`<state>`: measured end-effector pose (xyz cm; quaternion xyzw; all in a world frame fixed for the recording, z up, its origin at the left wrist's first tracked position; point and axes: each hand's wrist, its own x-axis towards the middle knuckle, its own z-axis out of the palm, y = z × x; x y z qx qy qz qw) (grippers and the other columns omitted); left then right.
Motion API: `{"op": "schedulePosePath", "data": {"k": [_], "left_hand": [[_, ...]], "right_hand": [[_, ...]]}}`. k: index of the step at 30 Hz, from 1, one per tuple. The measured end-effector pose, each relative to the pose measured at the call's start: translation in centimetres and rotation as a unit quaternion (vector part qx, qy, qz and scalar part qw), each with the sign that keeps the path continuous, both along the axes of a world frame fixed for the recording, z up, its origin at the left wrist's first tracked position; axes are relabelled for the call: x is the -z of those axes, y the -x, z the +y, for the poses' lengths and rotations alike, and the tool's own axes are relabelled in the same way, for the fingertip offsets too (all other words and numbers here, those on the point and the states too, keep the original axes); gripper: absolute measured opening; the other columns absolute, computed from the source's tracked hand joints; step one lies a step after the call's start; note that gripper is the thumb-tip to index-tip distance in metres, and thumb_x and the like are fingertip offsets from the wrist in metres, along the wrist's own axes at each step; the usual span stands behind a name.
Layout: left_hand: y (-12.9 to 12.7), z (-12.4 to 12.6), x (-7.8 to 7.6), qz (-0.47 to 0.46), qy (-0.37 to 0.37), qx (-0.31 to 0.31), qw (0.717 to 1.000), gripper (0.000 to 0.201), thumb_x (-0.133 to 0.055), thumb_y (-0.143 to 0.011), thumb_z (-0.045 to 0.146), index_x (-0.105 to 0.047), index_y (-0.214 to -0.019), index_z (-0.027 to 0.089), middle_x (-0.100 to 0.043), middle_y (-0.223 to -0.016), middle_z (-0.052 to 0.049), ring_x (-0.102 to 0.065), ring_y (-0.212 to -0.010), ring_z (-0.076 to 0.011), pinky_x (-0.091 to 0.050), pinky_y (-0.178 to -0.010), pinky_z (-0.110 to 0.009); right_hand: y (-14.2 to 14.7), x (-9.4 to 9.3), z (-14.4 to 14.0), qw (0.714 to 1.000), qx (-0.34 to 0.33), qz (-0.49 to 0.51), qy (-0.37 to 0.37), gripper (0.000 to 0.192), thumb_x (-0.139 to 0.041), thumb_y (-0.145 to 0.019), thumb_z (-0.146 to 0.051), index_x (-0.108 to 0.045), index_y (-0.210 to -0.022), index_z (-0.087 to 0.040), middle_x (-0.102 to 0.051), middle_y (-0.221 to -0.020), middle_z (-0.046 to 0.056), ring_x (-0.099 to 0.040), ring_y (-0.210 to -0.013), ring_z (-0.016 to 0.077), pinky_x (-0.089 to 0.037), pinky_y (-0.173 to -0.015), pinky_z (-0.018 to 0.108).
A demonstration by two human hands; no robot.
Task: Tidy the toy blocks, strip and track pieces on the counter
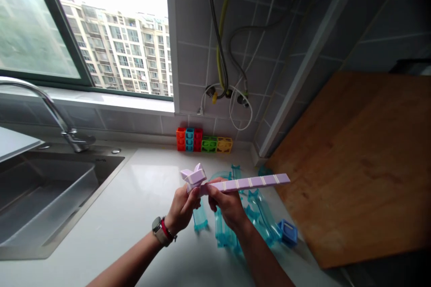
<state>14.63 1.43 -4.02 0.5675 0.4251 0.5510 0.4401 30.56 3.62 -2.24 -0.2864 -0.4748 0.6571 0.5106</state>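
A lilac twisty snake puzzle (253, 182) with pale joints is held up above the counter in both hands. Its left end is folded into an angular cluster, while the rest runs straight out to the right. My left hand (184, 206), with a watch and a red band at the wrist, grips it just below the folded cluster. Close beside it, my right hand (228, 206) pinches the near part of the straight run, thumb on top. Beneath the hands lie several translucent teal track pieces (261, 215), partly covered by the right forearm.
Colourful blocks (204, 140) stand in a row against the tiled wall. A blue block (288, 233) sits by the teal pieces, near a wooden board (357, 166). On the left are a sink (114, 161) and a curved faucet (55, 112). Hoses (220, 31) hang at the back.
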Motion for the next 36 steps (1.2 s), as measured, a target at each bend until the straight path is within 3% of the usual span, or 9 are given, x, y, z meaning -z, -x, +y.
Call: {"op": "schedulePosePath", "data": {"k": [6,10,13,17,21,25,29,32,36], "left_hand": [[1.9,1.6,2.6,-0.077,0.116,0.127,0.982,0.069,-0.034,-0.1,0.073,-0.057,-0.064,0.018,-0.052,-0.046,0.0,-0.055,-0.043,-0.016,-0.044,-0.047,-0.027],[2.4,1.0,4.5,-0.142,0.163,0.125,0.968,0.062,-0.044,-0.099,0.07,-0.067,-0.086,0.015,-0.062,-0.057,-0.002,-0.057,-0.049,-0.0156,-0.046,-0.051,-0.027],[2.0,0.4,5.1,-0.145,0.167,0.087,0.971,0.062,-0.044,-0.099,0.071,-0.067,-0.083,0.015,-0.056,-0.055,0.0,-0.053,-0.05,-0.015,-0.043,-0.05,-0.027],[1.6,0.2,4.8,-0.163,0.183,0.099,0.964,0.062,-0.05,-0.096,0.073,-0.065,-0.077,0.016,-0.053,-0.057,0.0,-0.052,-0.053,-0.0147,-0.044,-0.052,-0.027],[2.1,0.4,3.8,-0.251,0.242,0.165,0.923,0.062,-0.055,-0.093,0.072,-0.072,-0.091,0.013,-0.059,-0.063,-0.002,-0.053,-0.053,-0.0141,-0.047,-0.052,-0.027],[2.9,0.9,2.8,-0.25,0.272,0.224,0.902,0.049,-0.069,-0.088,0.06,-0.071,-0.101,0.014,-0.058,-0.067,-0.001,-0.05,-0.05,-0.0103,-0.047,-0.047,-0.023],[3.3,1.5,2.5,-0.263,0.289,0.2,0.899,0.038,-0.076,-0.088,0.049,-0.067,-0.107,0.017,-0.056,-0.066,0.004,-0.044,-0.044,-0.0054,-0.04,-0.042,-0.017],[3.3,1.7,2.7,-0.29,0.297,0.182,0.891,0.039,-0.078,-0.087,0.048,-0.067,-0.107,0.016,-0.056,-0.068,0.003,-0.042,-0.046,-0.0032,-0.029,-0.041,-0.014],[3.2,1.5,3.0,-0.307,0.323,0.175,0.878,0.037,-0.073,-0.092,0.05,-0.067,-0.098,0.015,-0.058,-0.067,0.002,-0.043,-0.045,-0.0031,-0.024,-0.041,-0.015]], "right_hand": [[1.2,1.9,0.9,0.998,-0.045,-0.027,0.017,0.039,-0.082,-0.084,-0.05,-0.065,-0.096,-0.017,-0.06,-0.054,-0.006,-0.052,-0.044,0.0094,-0.039,-0.045,0.021],[2.3,2.3,-0.4,0.999,-0.028,-0.026,0.023,0.047,-0.085,-0.082,-0.046,-0.058,-0.111,-0.022,-0.07,-0.064,-0.003,-0.067,-0.053,0.0163,-0.05,-0.051,0.025],[2.6,2.8,-1.1,0.998,-0.038,-0.04,0.043,0.041,-0.083,-0.084,-0.045,-0.062,-0.108,-0.019,-0.073,-0.07,0.001,-0.069,-0.059,0.017,-0.055,-0.056,0.028],[2.2,3.1,-1.4,0.997,-0.035,-0.064,0.039,0.034,-0.081,-0.087,-0.043,-0.067,-0.106,-0.017,-0.073,-0.074,0.003,-0.069,-0.063,0.0171,-0.056,-0.061,0.03],[1.4,1.9,-1.3,0.997,-0.06,-0.044,0.01,0.027,-0.079,-0.088,-0.042,-0.066,-0.091,-0.018,-0.072,-0.071,0.003,-0.07,-0.063,0.0193,-0.057,-0.062,0.031],[1.0,0.9,-1.1,0.994,-0.112,-0.003,0.008,0.026,-0.076,-0.09,-0.044,-0.064,-0.092,-0.021,-0.072,-0.07,0.001,-0.069,-0.058,0.0197,-0.056,-0.06,0.033],[1.0,1.2,-0.8,0.996,-0.065,-0.059,-0.017,0.024,-0.074,-0.092,-0.043,-0.065,-0.088,-0.021,-0.068,-0.069,-0.001,-0.065,-0.06,0.0174,-0.052,-0.064,0.031],[0.8,1.6,-0.6,0.992,-0.014,-0.12,-0.037,0.027,-0.077,-0.089,-0.043,-0.067,-0.083,-0.019,-0.062,-0.067,-0.002,-0.055,-0.057,0.0126,-0.043,-0.055,0.025],[0.5,1.8,-0.4,0.992,-0.031,-0.115,-0.031,0.029,-0.076,-0.09,-0.045,-0.066,-0.086,-0.018,-0.059,-0.067,-0.003,-0.051,-0.054,0.0107,-0.039,-0.049,0.023]]}}
